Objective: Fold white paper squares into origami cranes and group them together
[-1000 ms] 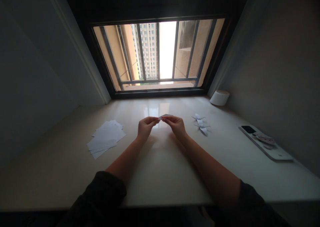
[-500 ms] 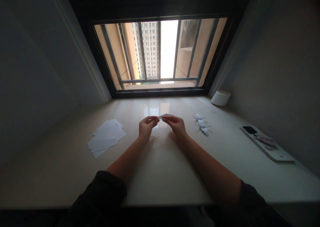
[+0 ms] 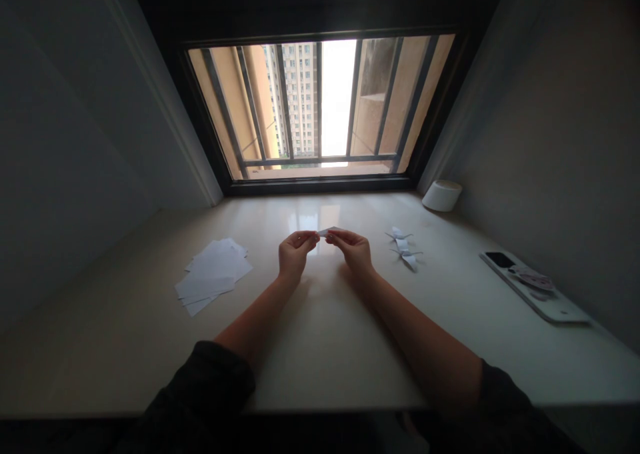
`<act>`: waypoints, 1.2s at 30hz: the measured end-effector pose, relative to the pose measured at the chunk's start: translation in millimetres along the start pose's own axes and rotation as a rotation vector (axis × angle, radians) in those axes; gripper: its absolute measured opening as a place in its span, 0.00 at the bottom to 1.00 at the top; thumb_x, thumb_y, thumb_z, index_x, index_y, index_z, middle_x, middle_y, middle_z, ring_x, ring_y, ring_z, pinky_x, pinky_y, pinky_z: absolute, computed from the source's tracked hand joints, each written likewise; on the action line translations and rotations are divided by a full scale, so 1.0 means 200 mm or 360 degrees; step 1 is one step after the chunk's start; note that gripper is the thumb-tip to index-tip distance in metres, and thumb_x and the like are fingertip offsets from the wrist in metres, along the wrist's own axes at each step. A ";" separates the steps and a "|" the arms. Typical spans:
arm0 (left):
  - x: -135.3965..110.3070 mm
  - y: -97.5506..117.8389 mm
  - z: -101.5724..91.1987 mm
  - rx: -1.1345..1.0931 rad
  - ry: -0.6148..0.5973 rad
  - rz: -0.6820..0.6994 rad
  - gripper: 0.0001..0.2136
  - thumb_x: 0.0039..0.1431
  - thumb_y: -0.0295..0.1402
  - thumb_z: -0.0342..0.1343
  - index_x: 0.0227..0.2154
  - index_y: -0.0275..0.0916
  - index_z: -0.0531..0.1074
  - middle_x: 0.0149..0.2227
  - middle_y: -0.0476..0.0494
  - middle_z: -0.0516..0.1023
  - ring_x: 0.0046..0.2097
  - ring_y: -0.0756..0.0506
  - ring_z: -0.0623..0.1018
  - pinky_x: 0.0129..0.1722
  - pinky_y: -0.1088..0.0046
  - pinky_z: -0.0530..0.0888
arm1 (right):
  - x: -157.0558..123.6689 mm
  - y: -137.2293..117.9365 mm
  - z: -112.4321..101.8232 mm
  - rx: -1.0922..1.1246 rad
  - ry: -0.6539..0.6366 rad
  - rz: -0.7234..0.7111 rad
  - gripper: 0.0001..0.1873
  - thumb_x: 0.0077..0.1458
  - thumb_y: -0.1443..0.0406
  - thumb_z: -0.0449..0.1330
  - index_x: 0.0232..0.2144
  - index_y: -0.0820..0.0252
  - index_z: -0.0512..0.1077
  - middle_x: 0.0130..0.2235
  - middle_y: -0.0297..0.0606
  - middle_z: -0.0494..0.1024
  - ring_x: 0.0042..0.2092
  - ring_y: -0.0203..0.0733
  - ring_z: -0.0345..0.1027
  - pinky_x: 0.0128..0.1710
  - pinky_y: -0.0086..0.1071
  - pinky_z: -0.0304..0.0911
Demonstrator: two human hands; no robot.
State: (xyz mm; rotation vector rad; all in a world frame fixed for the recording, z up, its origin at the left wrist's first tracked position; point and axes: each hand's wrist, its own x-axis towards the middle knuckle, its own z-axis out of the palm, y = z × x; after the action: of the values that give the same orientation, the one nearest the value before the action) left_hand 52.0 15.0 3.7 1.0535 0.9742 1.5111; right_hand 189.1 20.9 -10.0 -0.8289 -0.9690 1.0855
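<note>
My left hand [image 3: 295,253] and my right hand [image 3: 354,249] meet over the middle of the pale countertop [image 3: 320,334], both pinching a small folded piece of white paper [image 3: 325,231] between fingertips. Only a sliver of the paper shows above my fingers. A loose stack of white paper sheets [image 3: 213,275] lies to the left of my left hand. To the right of my right hand sit two small folded paper figures [image 3: 404,249], side by side on the counter.
A barred window [image 3: 320,107] fills the wall behind the counter. A white round container [image 3: 441,195] stands in the back right corner. A phone on a white tray [image 3: 535,284] lies along the right wall. Walls close in both sides.
My hands have stayed almost in place; the visible part of the folded paper between my fingertips has shrunk as my fingers closed in on it.
</note>
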 end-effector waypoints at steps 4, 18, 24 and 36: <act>0.00 0.00 0.00 0.0023 0.0016 0.0018 0.14 0.40 0.37 0.66 0.30 0.35 0.76 0.32 0.41 0.80 0.35 0.46 0.78 0.41 0.65 0.73 | -0.01 -0.01 0.01 0.0008 -0.0003 0.0013 0.15 0.34 0.59 0.70 0.28 0.57 0.79 0.32 0.39 0.81 0.33 0.43 0.73 0.41 0.41 0.68; -0.01 0.02 0.00 0.0010 -0.0044 0.0049 0.24 0.42 0.38 0.66 0.44 0.37 0.72 0.31 0.41 0.81 0.37 0.44 0.79 0.44 0.62 0.73 | -0.01 -0.01 0.01 0.0040 -0.0019 -0.0032 0.13 0.34 0.60 0.70 0.28 0.56 0.79 0.33 0.37 0.80 0.36 0.44 0.73 0.43 0.42 0.67; -0.02 0.02 0.01 0.0022 -0.0009 0.0113 0.21 0.44 0.38 0.65 0.42 0.36 0.73 0.31 0.41 0.81 0.37 0.44 0.79 0.44 0.63 0.73 | -0.03 -0.02 0.02 0.0073 -0.0023 -0.0022 0.12 0.35 0.62 0.70 0.27 0.56 0.79 0.33 0.37 0.80 0.34 0.42 0.73 0.44 0.42 0.67; -0.02 0.03 0.02 -0.0071 0.0026 0.0027 0.20 0.44 0.37 0.64 0.42 0.34 0.74 0.30 0.42 0.80 0.36 0.45 0.79 0.45 0.62 0.72 | -0.02 -0.02 0.02 0.0059 -0.0021 -0.0018 0.12 0.35 0.61 0.70 0.28 0.57 0.79 0.34 0.38 0.80 0.34 0.42 0.72 0.43 0.41 0.67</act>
State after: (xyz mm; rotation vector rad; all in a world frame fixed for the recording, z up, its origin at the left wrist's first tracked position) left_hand 54.1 10.0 8.9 1.0214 0.9408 1.5508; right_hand 186.0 15.8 -5.9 -0.7862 -0.9605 1.0973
